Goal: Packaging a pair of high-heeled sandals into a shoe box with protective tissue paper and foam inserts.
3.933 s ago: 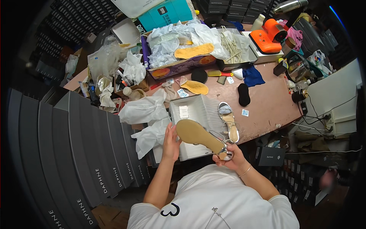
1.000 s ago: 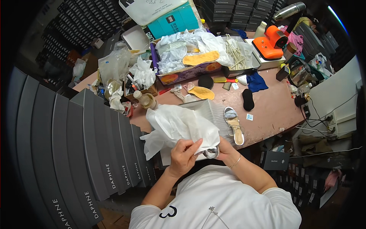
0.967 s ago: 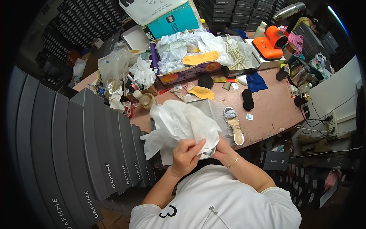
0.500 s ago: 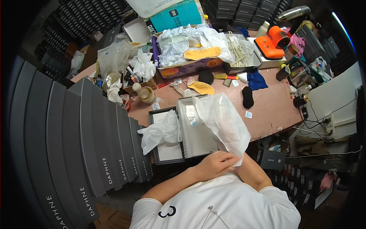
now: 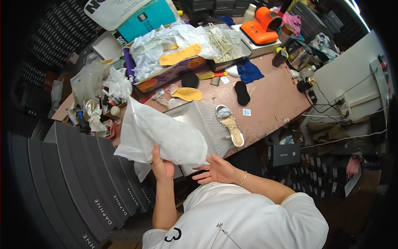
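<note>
Left hand point(image 5: 162, 168) grips white paper point(image 5: 166, 135), right hand point(image 5: 219, 170) hovers just beside it

- L forearm point(image 5: 165, 203): approx. vertical in view, elbow low, hand straight above it.
- L hand point(image 5: 163, 167): gripping; thumb point(image 5: 156, 152) on top, pointing fwd; other fingers mostly hidden underneath.
- R forearm point(image 5: 265, 185): slants up & to L from bent elbow, wrist point(image 5: 241, 177) lower than hand.
- R hand point(image 5: 217, 169): nothing in grasp, fingers apart, approx. twd L; near L hand, not touching it.
</note>
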{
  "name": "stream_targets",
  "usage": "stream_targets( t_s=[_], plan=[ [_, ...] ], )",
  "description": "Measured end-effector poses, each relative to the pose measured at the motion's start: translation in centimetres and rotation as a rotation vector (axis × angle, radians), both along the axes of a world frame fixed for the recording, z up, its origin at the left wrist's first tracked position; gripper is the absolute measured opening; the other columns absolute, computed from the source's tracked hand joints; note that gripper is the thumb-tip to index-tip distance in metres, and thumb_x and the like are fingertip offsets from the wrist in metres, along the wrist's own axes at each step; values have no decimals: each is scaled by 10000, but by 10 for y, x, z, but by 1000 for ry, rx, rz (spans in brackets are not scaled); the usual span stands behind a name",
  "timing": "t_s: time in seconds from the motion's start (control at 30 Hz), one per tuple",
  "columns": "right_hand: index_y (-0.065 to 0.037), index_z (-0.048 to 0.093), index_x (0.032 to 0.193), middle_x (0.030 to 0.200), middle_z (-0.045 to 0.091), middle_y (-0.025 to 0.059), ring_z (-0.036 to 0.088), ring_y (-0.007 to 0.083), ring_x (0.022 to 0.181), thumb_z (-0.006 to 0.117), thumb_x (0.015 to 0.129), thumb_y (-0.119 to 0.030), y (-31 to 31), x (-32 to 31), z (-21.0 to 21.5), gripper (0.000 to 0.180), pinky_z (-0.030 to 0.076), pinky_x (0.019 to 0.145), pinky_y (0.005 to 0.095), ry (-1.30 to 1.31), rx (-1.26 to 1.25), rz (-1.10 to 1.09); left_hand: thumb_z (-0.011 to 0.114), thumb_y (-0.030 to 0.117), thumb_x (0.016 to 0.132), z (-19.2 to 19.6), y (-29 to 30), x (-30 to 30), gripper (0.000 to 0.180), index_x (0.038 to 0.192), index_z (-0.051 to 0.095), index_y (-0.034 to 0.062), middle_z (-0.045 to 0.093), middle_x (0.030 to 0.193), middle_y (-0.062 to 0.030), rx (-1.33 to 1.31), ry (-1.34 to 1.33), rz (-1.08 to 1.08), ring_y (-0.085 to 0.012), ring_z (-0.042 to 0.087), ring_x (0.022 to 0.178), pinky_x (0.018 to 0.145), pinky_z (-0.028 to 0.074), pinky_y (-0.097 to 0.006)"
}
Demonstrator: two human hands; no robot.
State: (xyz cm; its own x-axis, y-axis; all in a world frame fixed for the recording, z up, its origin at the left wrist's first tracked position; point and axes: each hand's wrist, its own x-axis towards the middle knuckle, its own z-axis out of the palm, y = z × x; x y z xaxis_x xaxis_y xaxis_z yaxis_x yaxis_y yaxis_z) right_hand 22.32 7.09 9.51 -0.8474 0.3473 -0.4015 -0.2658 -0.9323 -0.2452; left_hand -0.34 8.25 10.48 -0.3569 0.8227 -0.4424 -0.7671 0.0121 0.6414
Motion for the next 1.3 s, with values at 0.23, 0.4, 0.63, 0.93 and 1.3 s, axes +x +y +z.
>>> stream_targets(
  t_s=[0.23,0.4,0.63,0.93,1.3],
  plan=[
    [-29,313,1400,1317,458,165,509,249,1153,596,882,-346,41,-33,13,671,405,981,366,-479,801,-278,671,32,844,-11,-64,60,515,1309,455,-14,438,1342,-106,-10,643,-510,-192,497,1153,971,408,-334],
    [29,366,1352,1149,560,228,585,351,1036,586,814,-153,51,-60,-59,609,468,894,404,-921,1367,-262,634,140,904,-34,-126,31,371,1205,510,-39,567,1090,-116,-409,349,-383,-174,545,1027,897,460,-329],
    [43,294,1402,1018,552,238,594,380,904,624,777,-118,48,-26,-116,725,505,786,446,-1247,1600,514,673,345,880,-105,-114,40,316,921,530,66,513,853,-58,-652,-418,-158,-177,508,779,680,442,-308],
    [53,364,1327,1029,553,241,583,394,925,633,793,-145,53,29,-96,630,497,803,455,-1270,1548,444,685,64,794,-50,-65,75,119,885,626,16,594,1015,-122,-2,1031,-467,-276,565,994,899,452,-396],
    [50,410,1315,1144,550,235,565,396,1017,638,779,-98,43,25,-100,602,471,891,441,-1105,1405,39,606,22,797,-32,-26,64,202,993,645,-11,508,1299,-215,266,1399,-620,-392,376,1315,1085,300,-469]
  ],
)
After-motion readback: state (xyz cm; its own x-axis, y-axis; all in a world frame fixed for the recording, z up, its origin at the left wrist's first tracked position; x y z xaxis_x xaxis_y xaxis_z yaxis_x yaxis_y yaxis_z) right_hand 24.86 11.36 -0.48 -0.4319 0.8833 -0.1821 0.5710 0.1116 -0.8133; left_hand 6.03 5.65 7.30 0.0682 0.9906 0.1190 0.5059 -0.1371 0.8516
